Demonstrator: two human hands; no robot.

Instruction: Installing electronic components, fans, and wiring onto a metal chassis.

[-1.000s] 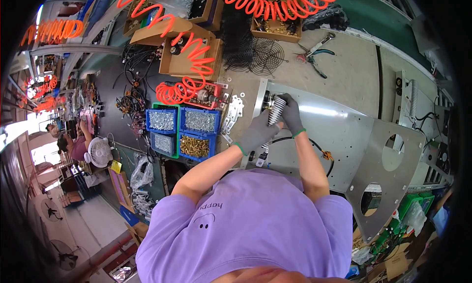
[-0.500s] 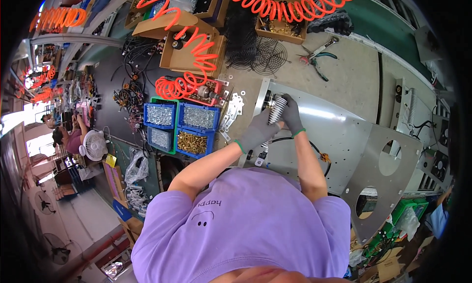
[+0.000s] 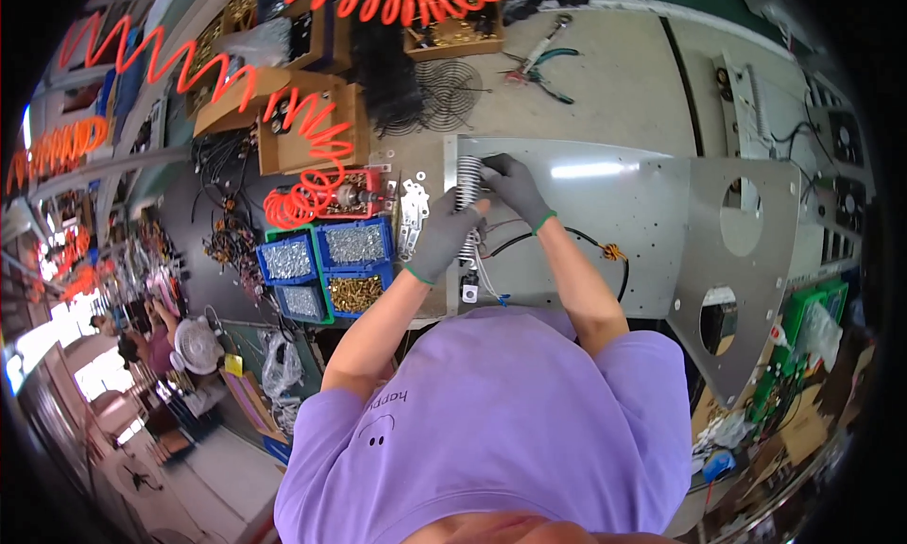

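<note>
A silvery ribbed metal coil (image 3: 468,178) lies lengthwise along the left edge of a grey sheet-metal chassis (image 3: 586,270). My left hand (image 3: 446,234), in a grey glove with a green cuff, is closed around the coil's middle. My right hand (image 3: 513,191), gloved the same way, grips its upper part from the right with curled fingers. Some of the coil is hidden behind my left hand. Below it, a small black end piece (image 3: 470,289) with a light tab and thin white wires (image 3: 487,278) shows near my shirt.
Blue bins of screws (image 3: 354,245) and brass fittings (image 3: 354,292) stand left. Flat metal brackets (image 3: 413,209) lie beside the chassis. A red tray (image 3: 354,193), cardboard box (image 3: 316,133), pliers (image 3: 548,83) and fan guards (image 3: 444,95) lie beyond. An orange coiled hose (image 3: 326,138) hangs over the bench.
The coil has turned from a tilt to nearly straight along the chassis edge, both hands still on it. My view has shifted, and the scene sits further left.
</note>
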